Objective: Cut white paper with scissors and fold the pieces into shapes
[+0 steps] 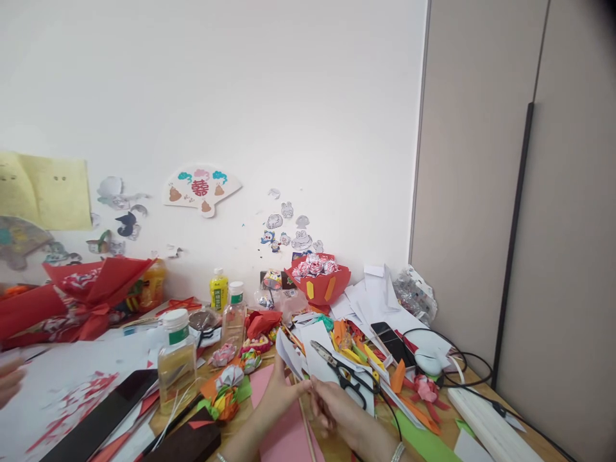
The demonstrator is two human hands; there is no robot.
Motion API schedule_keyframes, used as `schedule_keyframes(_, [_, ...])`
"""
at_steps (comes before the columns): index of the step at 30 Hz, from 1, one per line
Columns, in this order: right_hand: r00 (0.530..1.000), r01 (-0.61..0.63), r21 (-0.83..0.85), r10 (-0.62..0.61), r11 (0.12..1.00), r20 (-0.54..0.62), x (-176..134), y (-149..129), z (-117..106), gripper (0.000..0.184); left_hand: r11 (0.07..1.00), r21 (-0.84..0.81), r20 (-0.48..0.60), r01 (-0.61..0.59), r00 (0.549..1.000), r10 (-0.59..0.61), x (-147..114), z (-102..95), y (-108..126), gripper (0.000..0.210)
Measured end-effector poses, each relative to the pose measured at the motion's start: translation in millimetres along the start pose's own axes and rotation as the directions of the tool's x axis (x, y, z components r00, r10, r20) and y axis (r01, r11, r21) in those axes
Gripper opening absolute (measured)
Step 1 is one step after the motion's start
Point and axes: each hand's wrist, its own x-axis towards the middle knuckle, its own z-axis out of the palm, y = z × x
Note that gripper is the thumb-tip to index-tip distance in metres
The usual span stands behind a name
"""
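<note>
A curled piece of white paper (287,353) stands up from my left hand (282,388), pinched between its thumb and fingers. My right hand (332,410) is closed beside the left thumb, with its fingertips by the paper's lower edge; whether it grips that edge is hidden. Just beyond it, black-handled scissors (347,377) lie partly spread on white sheets (315,337). Below both hands is a sheet of pink paper (269,420), and a thin wooden stick (307,431) runs across it.
Another person's hand (10,380) shows at the left edge. Bottles (177,359), crumpled paper flowers (226,401), a dark phone-like slab (108,417) and a red bouquet (96,298) crowd the left. A phone (392,343), mouse (430,361), cables and paper scraps cover the right.
</note>
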Motion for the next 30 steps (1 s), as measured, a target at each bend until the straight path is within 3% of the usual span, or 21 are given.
schedule_keyframes(7, [0.943, 0.208, -0.410, -0.293, 0.888, -0.156, 4, -8, -10, 0.052, 0.999, -0.023, -0.014, 0.023, 1.000, -0.023, 4, -0.9, -5, 0.105])
schedule_keyframes(14, [0.885, 0.232, -0.642, -0.432, 0.731, -0.173, 0, -8, -11, 0.045, 0.999, -0.041, -0.012, 0.017, 1.000, -0.017, 6, -2.2, -11, 0.109])
schedule_keyframes(18, [0.888, 0.271, -0.545, -0.425, 0.793, -0.176, -2, -11, -8, 0.048, 1.000, -0.001, -0.042, 0.010, 0.999, -0.010, 5, -3.3, -10, 0.111])
schedule_keyframes(22, [0.901, 0.239, -0.355, -0.343, 0.904, -0.267, 2, -13, -10, 0.057, 0.999, -0.006, -0.086, 0.042, 0.995, -0.042, 5, -5.0, 1, 0.097])
schedule_keyframes(26, [0.888, 0.238, -0.197, -0.295, 0.951, -0.351, 5, -14, -16, 0.057, 0.984, -0.125, -0.062, 0.123, 0.989, -0.132, 3, -7.6, 10, 0.083])
schedule_keyframes(30, [0.895, 0.217, -0.134, -0.252, 0.967, -0.369, 6, -13, -22, 0.053, 0.923, -0.334, 0.029, 0.193, 0.981, -0.194, 0, -10.9, 13, 0.071])
